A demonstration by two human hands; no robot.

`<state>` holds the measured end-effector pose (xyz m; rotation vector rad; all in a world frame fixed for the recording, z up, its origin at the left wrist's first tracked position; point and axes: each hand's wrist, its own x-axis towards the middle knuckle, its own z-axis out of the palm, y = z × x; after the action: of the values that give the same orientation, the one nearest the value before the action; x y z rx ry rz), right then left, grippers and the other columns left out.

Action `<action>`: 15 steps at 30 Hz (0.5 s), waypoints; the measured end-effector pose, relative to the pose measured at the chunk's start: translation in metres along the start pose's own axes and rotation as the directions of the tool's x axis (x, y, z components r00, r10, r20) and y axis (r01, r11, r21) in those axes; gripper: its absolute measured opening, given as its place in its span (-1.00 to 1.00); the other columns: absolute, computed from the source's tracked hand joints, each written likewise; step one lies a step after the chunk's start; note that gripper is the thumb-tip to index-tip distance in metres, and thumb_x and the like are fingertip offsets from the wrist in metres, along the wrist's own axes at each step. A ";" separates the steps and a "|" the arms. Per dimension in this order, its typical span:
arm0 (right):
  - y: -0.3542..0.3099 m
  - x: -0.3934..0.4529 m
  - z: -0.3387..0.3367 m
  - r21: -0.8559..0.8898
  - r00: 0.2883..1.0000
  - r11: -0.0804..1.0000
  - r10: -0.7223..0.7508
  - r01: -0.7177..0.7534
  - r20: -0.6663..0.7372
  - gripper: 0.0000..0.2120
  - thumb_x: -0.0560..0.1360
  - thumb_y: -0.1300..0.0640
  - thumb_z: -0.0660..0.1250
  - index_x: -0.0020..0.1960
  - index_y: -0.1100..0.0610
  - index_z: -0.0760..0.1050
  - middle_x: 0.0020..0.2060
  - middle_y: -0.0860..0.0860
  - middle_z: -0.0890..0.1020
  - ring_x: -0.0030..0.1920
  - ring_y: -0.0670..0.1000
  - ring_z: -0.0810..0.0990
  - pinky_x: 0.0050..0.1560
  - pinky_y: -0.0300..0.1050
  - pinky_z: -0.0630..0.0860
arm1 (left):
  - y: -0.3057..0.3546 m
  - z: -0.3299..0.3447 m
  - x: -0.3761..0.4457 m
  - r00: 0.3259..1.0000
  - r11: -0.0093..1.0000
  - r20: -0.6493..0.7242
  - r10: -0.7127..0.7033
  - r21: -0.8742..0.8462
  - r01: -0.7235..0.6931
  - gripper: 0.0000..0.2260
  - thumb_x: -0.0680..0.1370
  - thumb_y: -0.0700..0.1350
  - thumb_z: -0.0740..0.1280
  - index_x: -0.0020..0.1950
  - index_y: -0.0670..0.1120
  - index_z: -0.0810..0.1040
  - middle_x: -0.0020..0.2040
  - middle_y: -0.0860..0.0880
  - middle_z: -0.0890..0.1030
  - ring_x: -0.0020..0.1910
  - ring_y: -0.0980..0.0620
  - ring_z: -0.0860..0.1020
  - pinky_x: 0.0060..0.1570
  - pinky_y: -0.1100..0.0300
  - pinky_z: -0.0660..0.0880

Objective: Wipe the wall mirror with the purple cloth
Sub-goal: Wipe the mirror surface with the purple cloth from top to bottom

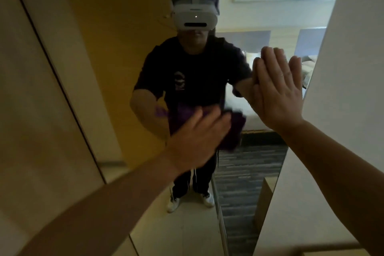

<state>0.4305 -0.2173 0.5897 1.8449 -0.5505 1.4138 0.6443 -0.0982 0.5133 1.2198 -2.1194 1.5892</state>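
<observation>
- Left hand (197,137): lying flat with fingers extended, pressing the cloth (232,131) against the mirror (124,68); motion-blurred.
- Right hand (276,91): resting open, palm flat on the glass near the right edge, holding nothing.
- Cloth: sitting mid-mirror, purple, partly covered by the left hand.

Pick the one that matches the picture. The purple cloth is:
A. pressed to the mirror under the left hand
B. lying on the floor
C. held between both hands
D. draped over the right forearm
A: the left hand lies flat over the purple cloth against the mirror, while the right hand rests bare on the glass, apart from the cloth.
</observation>
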 end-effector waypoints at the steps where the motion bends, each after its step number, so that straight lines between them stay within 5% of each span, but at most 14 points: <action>1: 0.001 -0.001 0.000 -0.004 1.000 1.000 0.000 0.000 -0.009 -0.53 0.66 0.11 0.20 0.51 0.26 0.24 0.47 0.24 0.32 0.52 0.16 0.17 0.47 0.32 0.10 | 0.024 0.012 -0.026 0.999 0.999 0.038 0.033 0.000 -0.034 -0.47 0.58 -0.07 0.20 0.56 -0.13 0.26 0.57 -0.13 0.23 0.54 -0.21 0.17 0.48 -0.16 0.11; 5: 0.000 -0.001 -0.001 -0.002 1.000 1.000 -0.011 0.011 -0.014 -0.51 0.64 0.14 0.24 0.51 0.25 0.23 0.47 0.22 0.32 0.51 0.15 0.16 0.47 0.32 0.11 | 0.071 0.038 -0.078 0.997 1.000 0.080 0.019 -0.021 -0.018 -0.55 0.66 -0.06 0.04 0.57 -0.08 0.26 0.58 -0.06 0.21 0.56 -0.11 0.14 0.48 -0.07 0.13; 10: -0.001 -0.001 -0.011 0.029 0.997 0.999 0.021 -0.023 0.078 -0.47 0.62 0.16 0.31 0.52 0.25 0.23 0.50 0.24 0.27 0.53 0.21 0.15 0.51 0.30 0.05 | 0.063 0.020 -0.065 0.997 0.982 0.053 -0.062 -0.177 0.071 -0.66 0.69 -0.09 0.12 0.46 -0.02 0.44 0.49 0.00 0.39 0.44 -0.03 0.38 0.31 0.00 0.36; 15: 0.015 -0.022 -0.040 0.055 0.974 0.988 0.132 -0.144 0.183 -0.54 0.72 0.04 0.01 0.54 0.26 0.21 0.54 0.20 0.20 0.56 0.19 0.08 0.54 0.28 0.00 | 0.031 -0.015 -0.011 0.990 0.946 -0.009 -0.143 -0.294 0.134 -0.67 0.70 -0.17 0.06 0.26 -0.06 0.59 0.27 -0.03 0.59 0.13 -0.08 0.57 0.04 0.02 0.41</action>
<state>0.3872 -0.1984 0.5782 2.0352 -0.7417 1.3777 0.6245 -0.0780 0.4906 1.2049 -2.1052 1.1764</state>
